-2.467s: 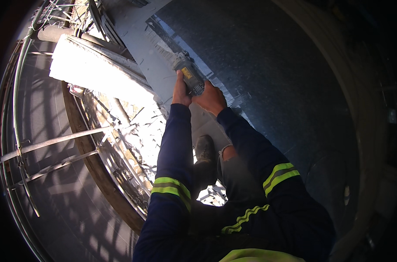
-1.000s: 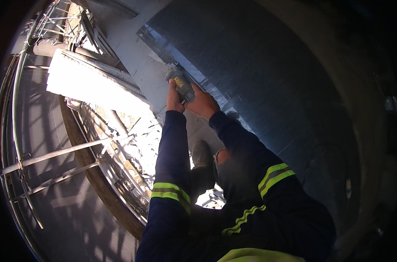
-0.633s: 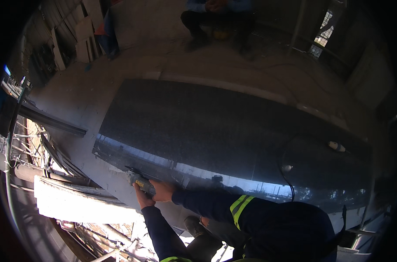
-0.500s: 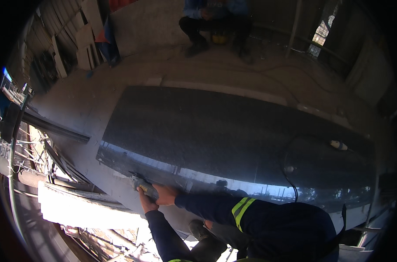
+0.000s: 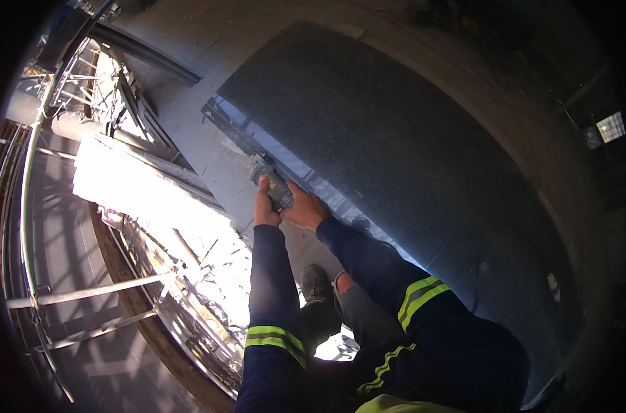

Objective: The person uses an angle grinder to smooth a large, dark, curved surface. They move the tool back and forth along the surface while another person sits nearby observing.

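A large polished dark stone slab (image 5: 395, 117) lies in front of me, with a bright reflection along its near edge. At that edge, toward the slab's left end, sits a grey angle grinder (image 5: 277, 189) with a yellowish label. My left hand (image 5: 265, 208) is closed round the grinder's near side, its thumb on top. From the other side my right hand (image 5: 306, 208) grips the rear of the body. The grinder's head lies against or just over the slab's edge; its disc cannot be made out.
Left of me the floor gives way to a bright drop with scaffold poles (image 5: 92, 292) and debris. A dark metal channel (image 5: 148, 54) lies beyond the slab's left end. A pale plug-like piece (image 5: 553, 286) rests on the slab at right. My shoe (image 5: 316, 283) is close below the grinder.
My view has turned and tilted down, so the slab appears steeper and the seated person at the back is no longer clearly seen. Both hands still hold the grinder at the slab's edge.
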{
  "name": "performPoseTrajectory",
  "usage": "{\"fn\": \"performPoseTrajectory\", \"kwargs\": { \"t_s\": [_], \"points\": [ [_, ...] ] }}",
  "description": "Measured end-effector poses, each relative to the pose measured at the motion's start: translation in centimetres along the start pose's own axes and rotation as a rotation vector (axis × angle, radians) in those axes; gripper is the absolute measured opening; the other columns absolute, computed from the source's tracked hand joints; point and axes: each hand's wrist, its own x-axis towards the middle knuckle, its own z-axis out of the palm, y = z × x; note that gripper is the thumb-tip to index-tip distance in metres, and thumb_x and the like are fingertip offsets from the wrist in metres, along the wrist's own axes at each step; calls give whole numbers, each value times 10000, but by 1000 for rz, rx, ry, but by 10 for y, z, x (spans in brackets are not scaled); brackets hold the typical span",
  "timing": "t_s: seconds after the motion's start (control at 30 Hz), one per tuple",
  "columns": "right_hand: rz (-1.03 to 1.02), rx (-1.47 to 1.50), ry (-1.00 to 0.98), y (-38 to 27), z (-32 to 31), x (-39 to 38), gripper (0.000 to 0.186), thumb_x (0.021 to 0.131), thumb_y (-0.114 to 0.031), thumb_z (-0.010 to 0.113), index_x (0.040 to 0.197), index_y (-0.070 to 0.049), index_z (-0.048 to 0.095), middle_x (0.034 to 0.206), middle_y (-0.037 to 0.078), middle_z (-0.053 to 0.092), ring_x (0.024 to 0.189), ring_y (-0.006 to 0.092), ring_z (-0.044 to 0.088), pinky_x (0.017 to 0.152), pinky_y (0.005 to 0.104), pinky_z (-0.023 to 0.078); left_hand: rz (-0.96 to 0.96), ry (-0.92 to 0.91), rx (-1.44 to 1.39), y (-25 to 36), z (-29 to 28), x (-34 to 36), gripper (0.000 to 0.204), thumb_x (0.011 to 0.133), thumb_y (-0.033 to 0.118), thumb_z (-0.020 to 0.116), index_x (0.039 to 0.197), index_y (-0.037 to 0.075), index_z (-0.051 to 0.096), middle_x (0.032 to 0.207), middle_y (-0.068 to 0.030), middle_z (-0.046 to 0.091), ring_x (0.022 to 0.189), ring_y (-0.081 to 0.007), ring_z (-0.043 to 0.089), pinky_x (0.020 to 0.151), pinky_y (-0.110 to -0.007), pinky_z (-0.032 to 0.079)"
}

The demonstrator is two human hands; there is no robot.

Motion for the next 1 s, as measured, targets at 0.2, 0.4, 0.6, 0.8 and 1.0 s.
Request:
{"fn": "performPoseTrajectory", "kwargs": {
  "t_s": [0.2,0.4,0.6,0.8,1.0],
  "points": [
    [-34,-23,2,-3,-1,-5,1004,805,-352,821,1666,-149,348,1544,256,556,1401,458,550,1141,521,476,54,29,-22,-4,2,-5,629,1039,500,692,1437,27,579,1323,-132,685,1166,-287,693,1060,-446,545],
    [-37,8,-23,2,-7,-4,993,804,-361,832,1649,-114,373,1527,268,565,1405,452,548,1148,507,470,58,3,-50,-7,9,-9,613,1042,476,693,1427,11,586,1302,-130,692,1148,-278,700,1039,-436,558],
    [-42,-4,16,-1,-10,-12,992,808,-360,822,1654,-111,365,1536,275,557,1409,454,546,1160,507,459,58,46,-7,-5,17,-14,577,1083,454,625,1466,30,551,1343,-141,681,1182,-284,693,1067,-432,545],
    [-22,-29,-13,-6,-13,-16,993,808,-352,808,1660,-118,355,1468,287,613,1368,462,582,1133,513,481,56,38,-28,-4,15,-16,578,1066,456,655,1431,16,574,1303,-139,696,1136,-281,708,1033,-430,567],
    [-53,-29,32,2,-10,-15,1002,792,-337,799,1662,-125,349,1423,294,643,1329,464,613,1105,511,504,58,32,-52,-7,19,-20,572,1039,465,705,1362,1,618,1226,-134,719,1046,-281,734,962,-434,606]
  ]
}}
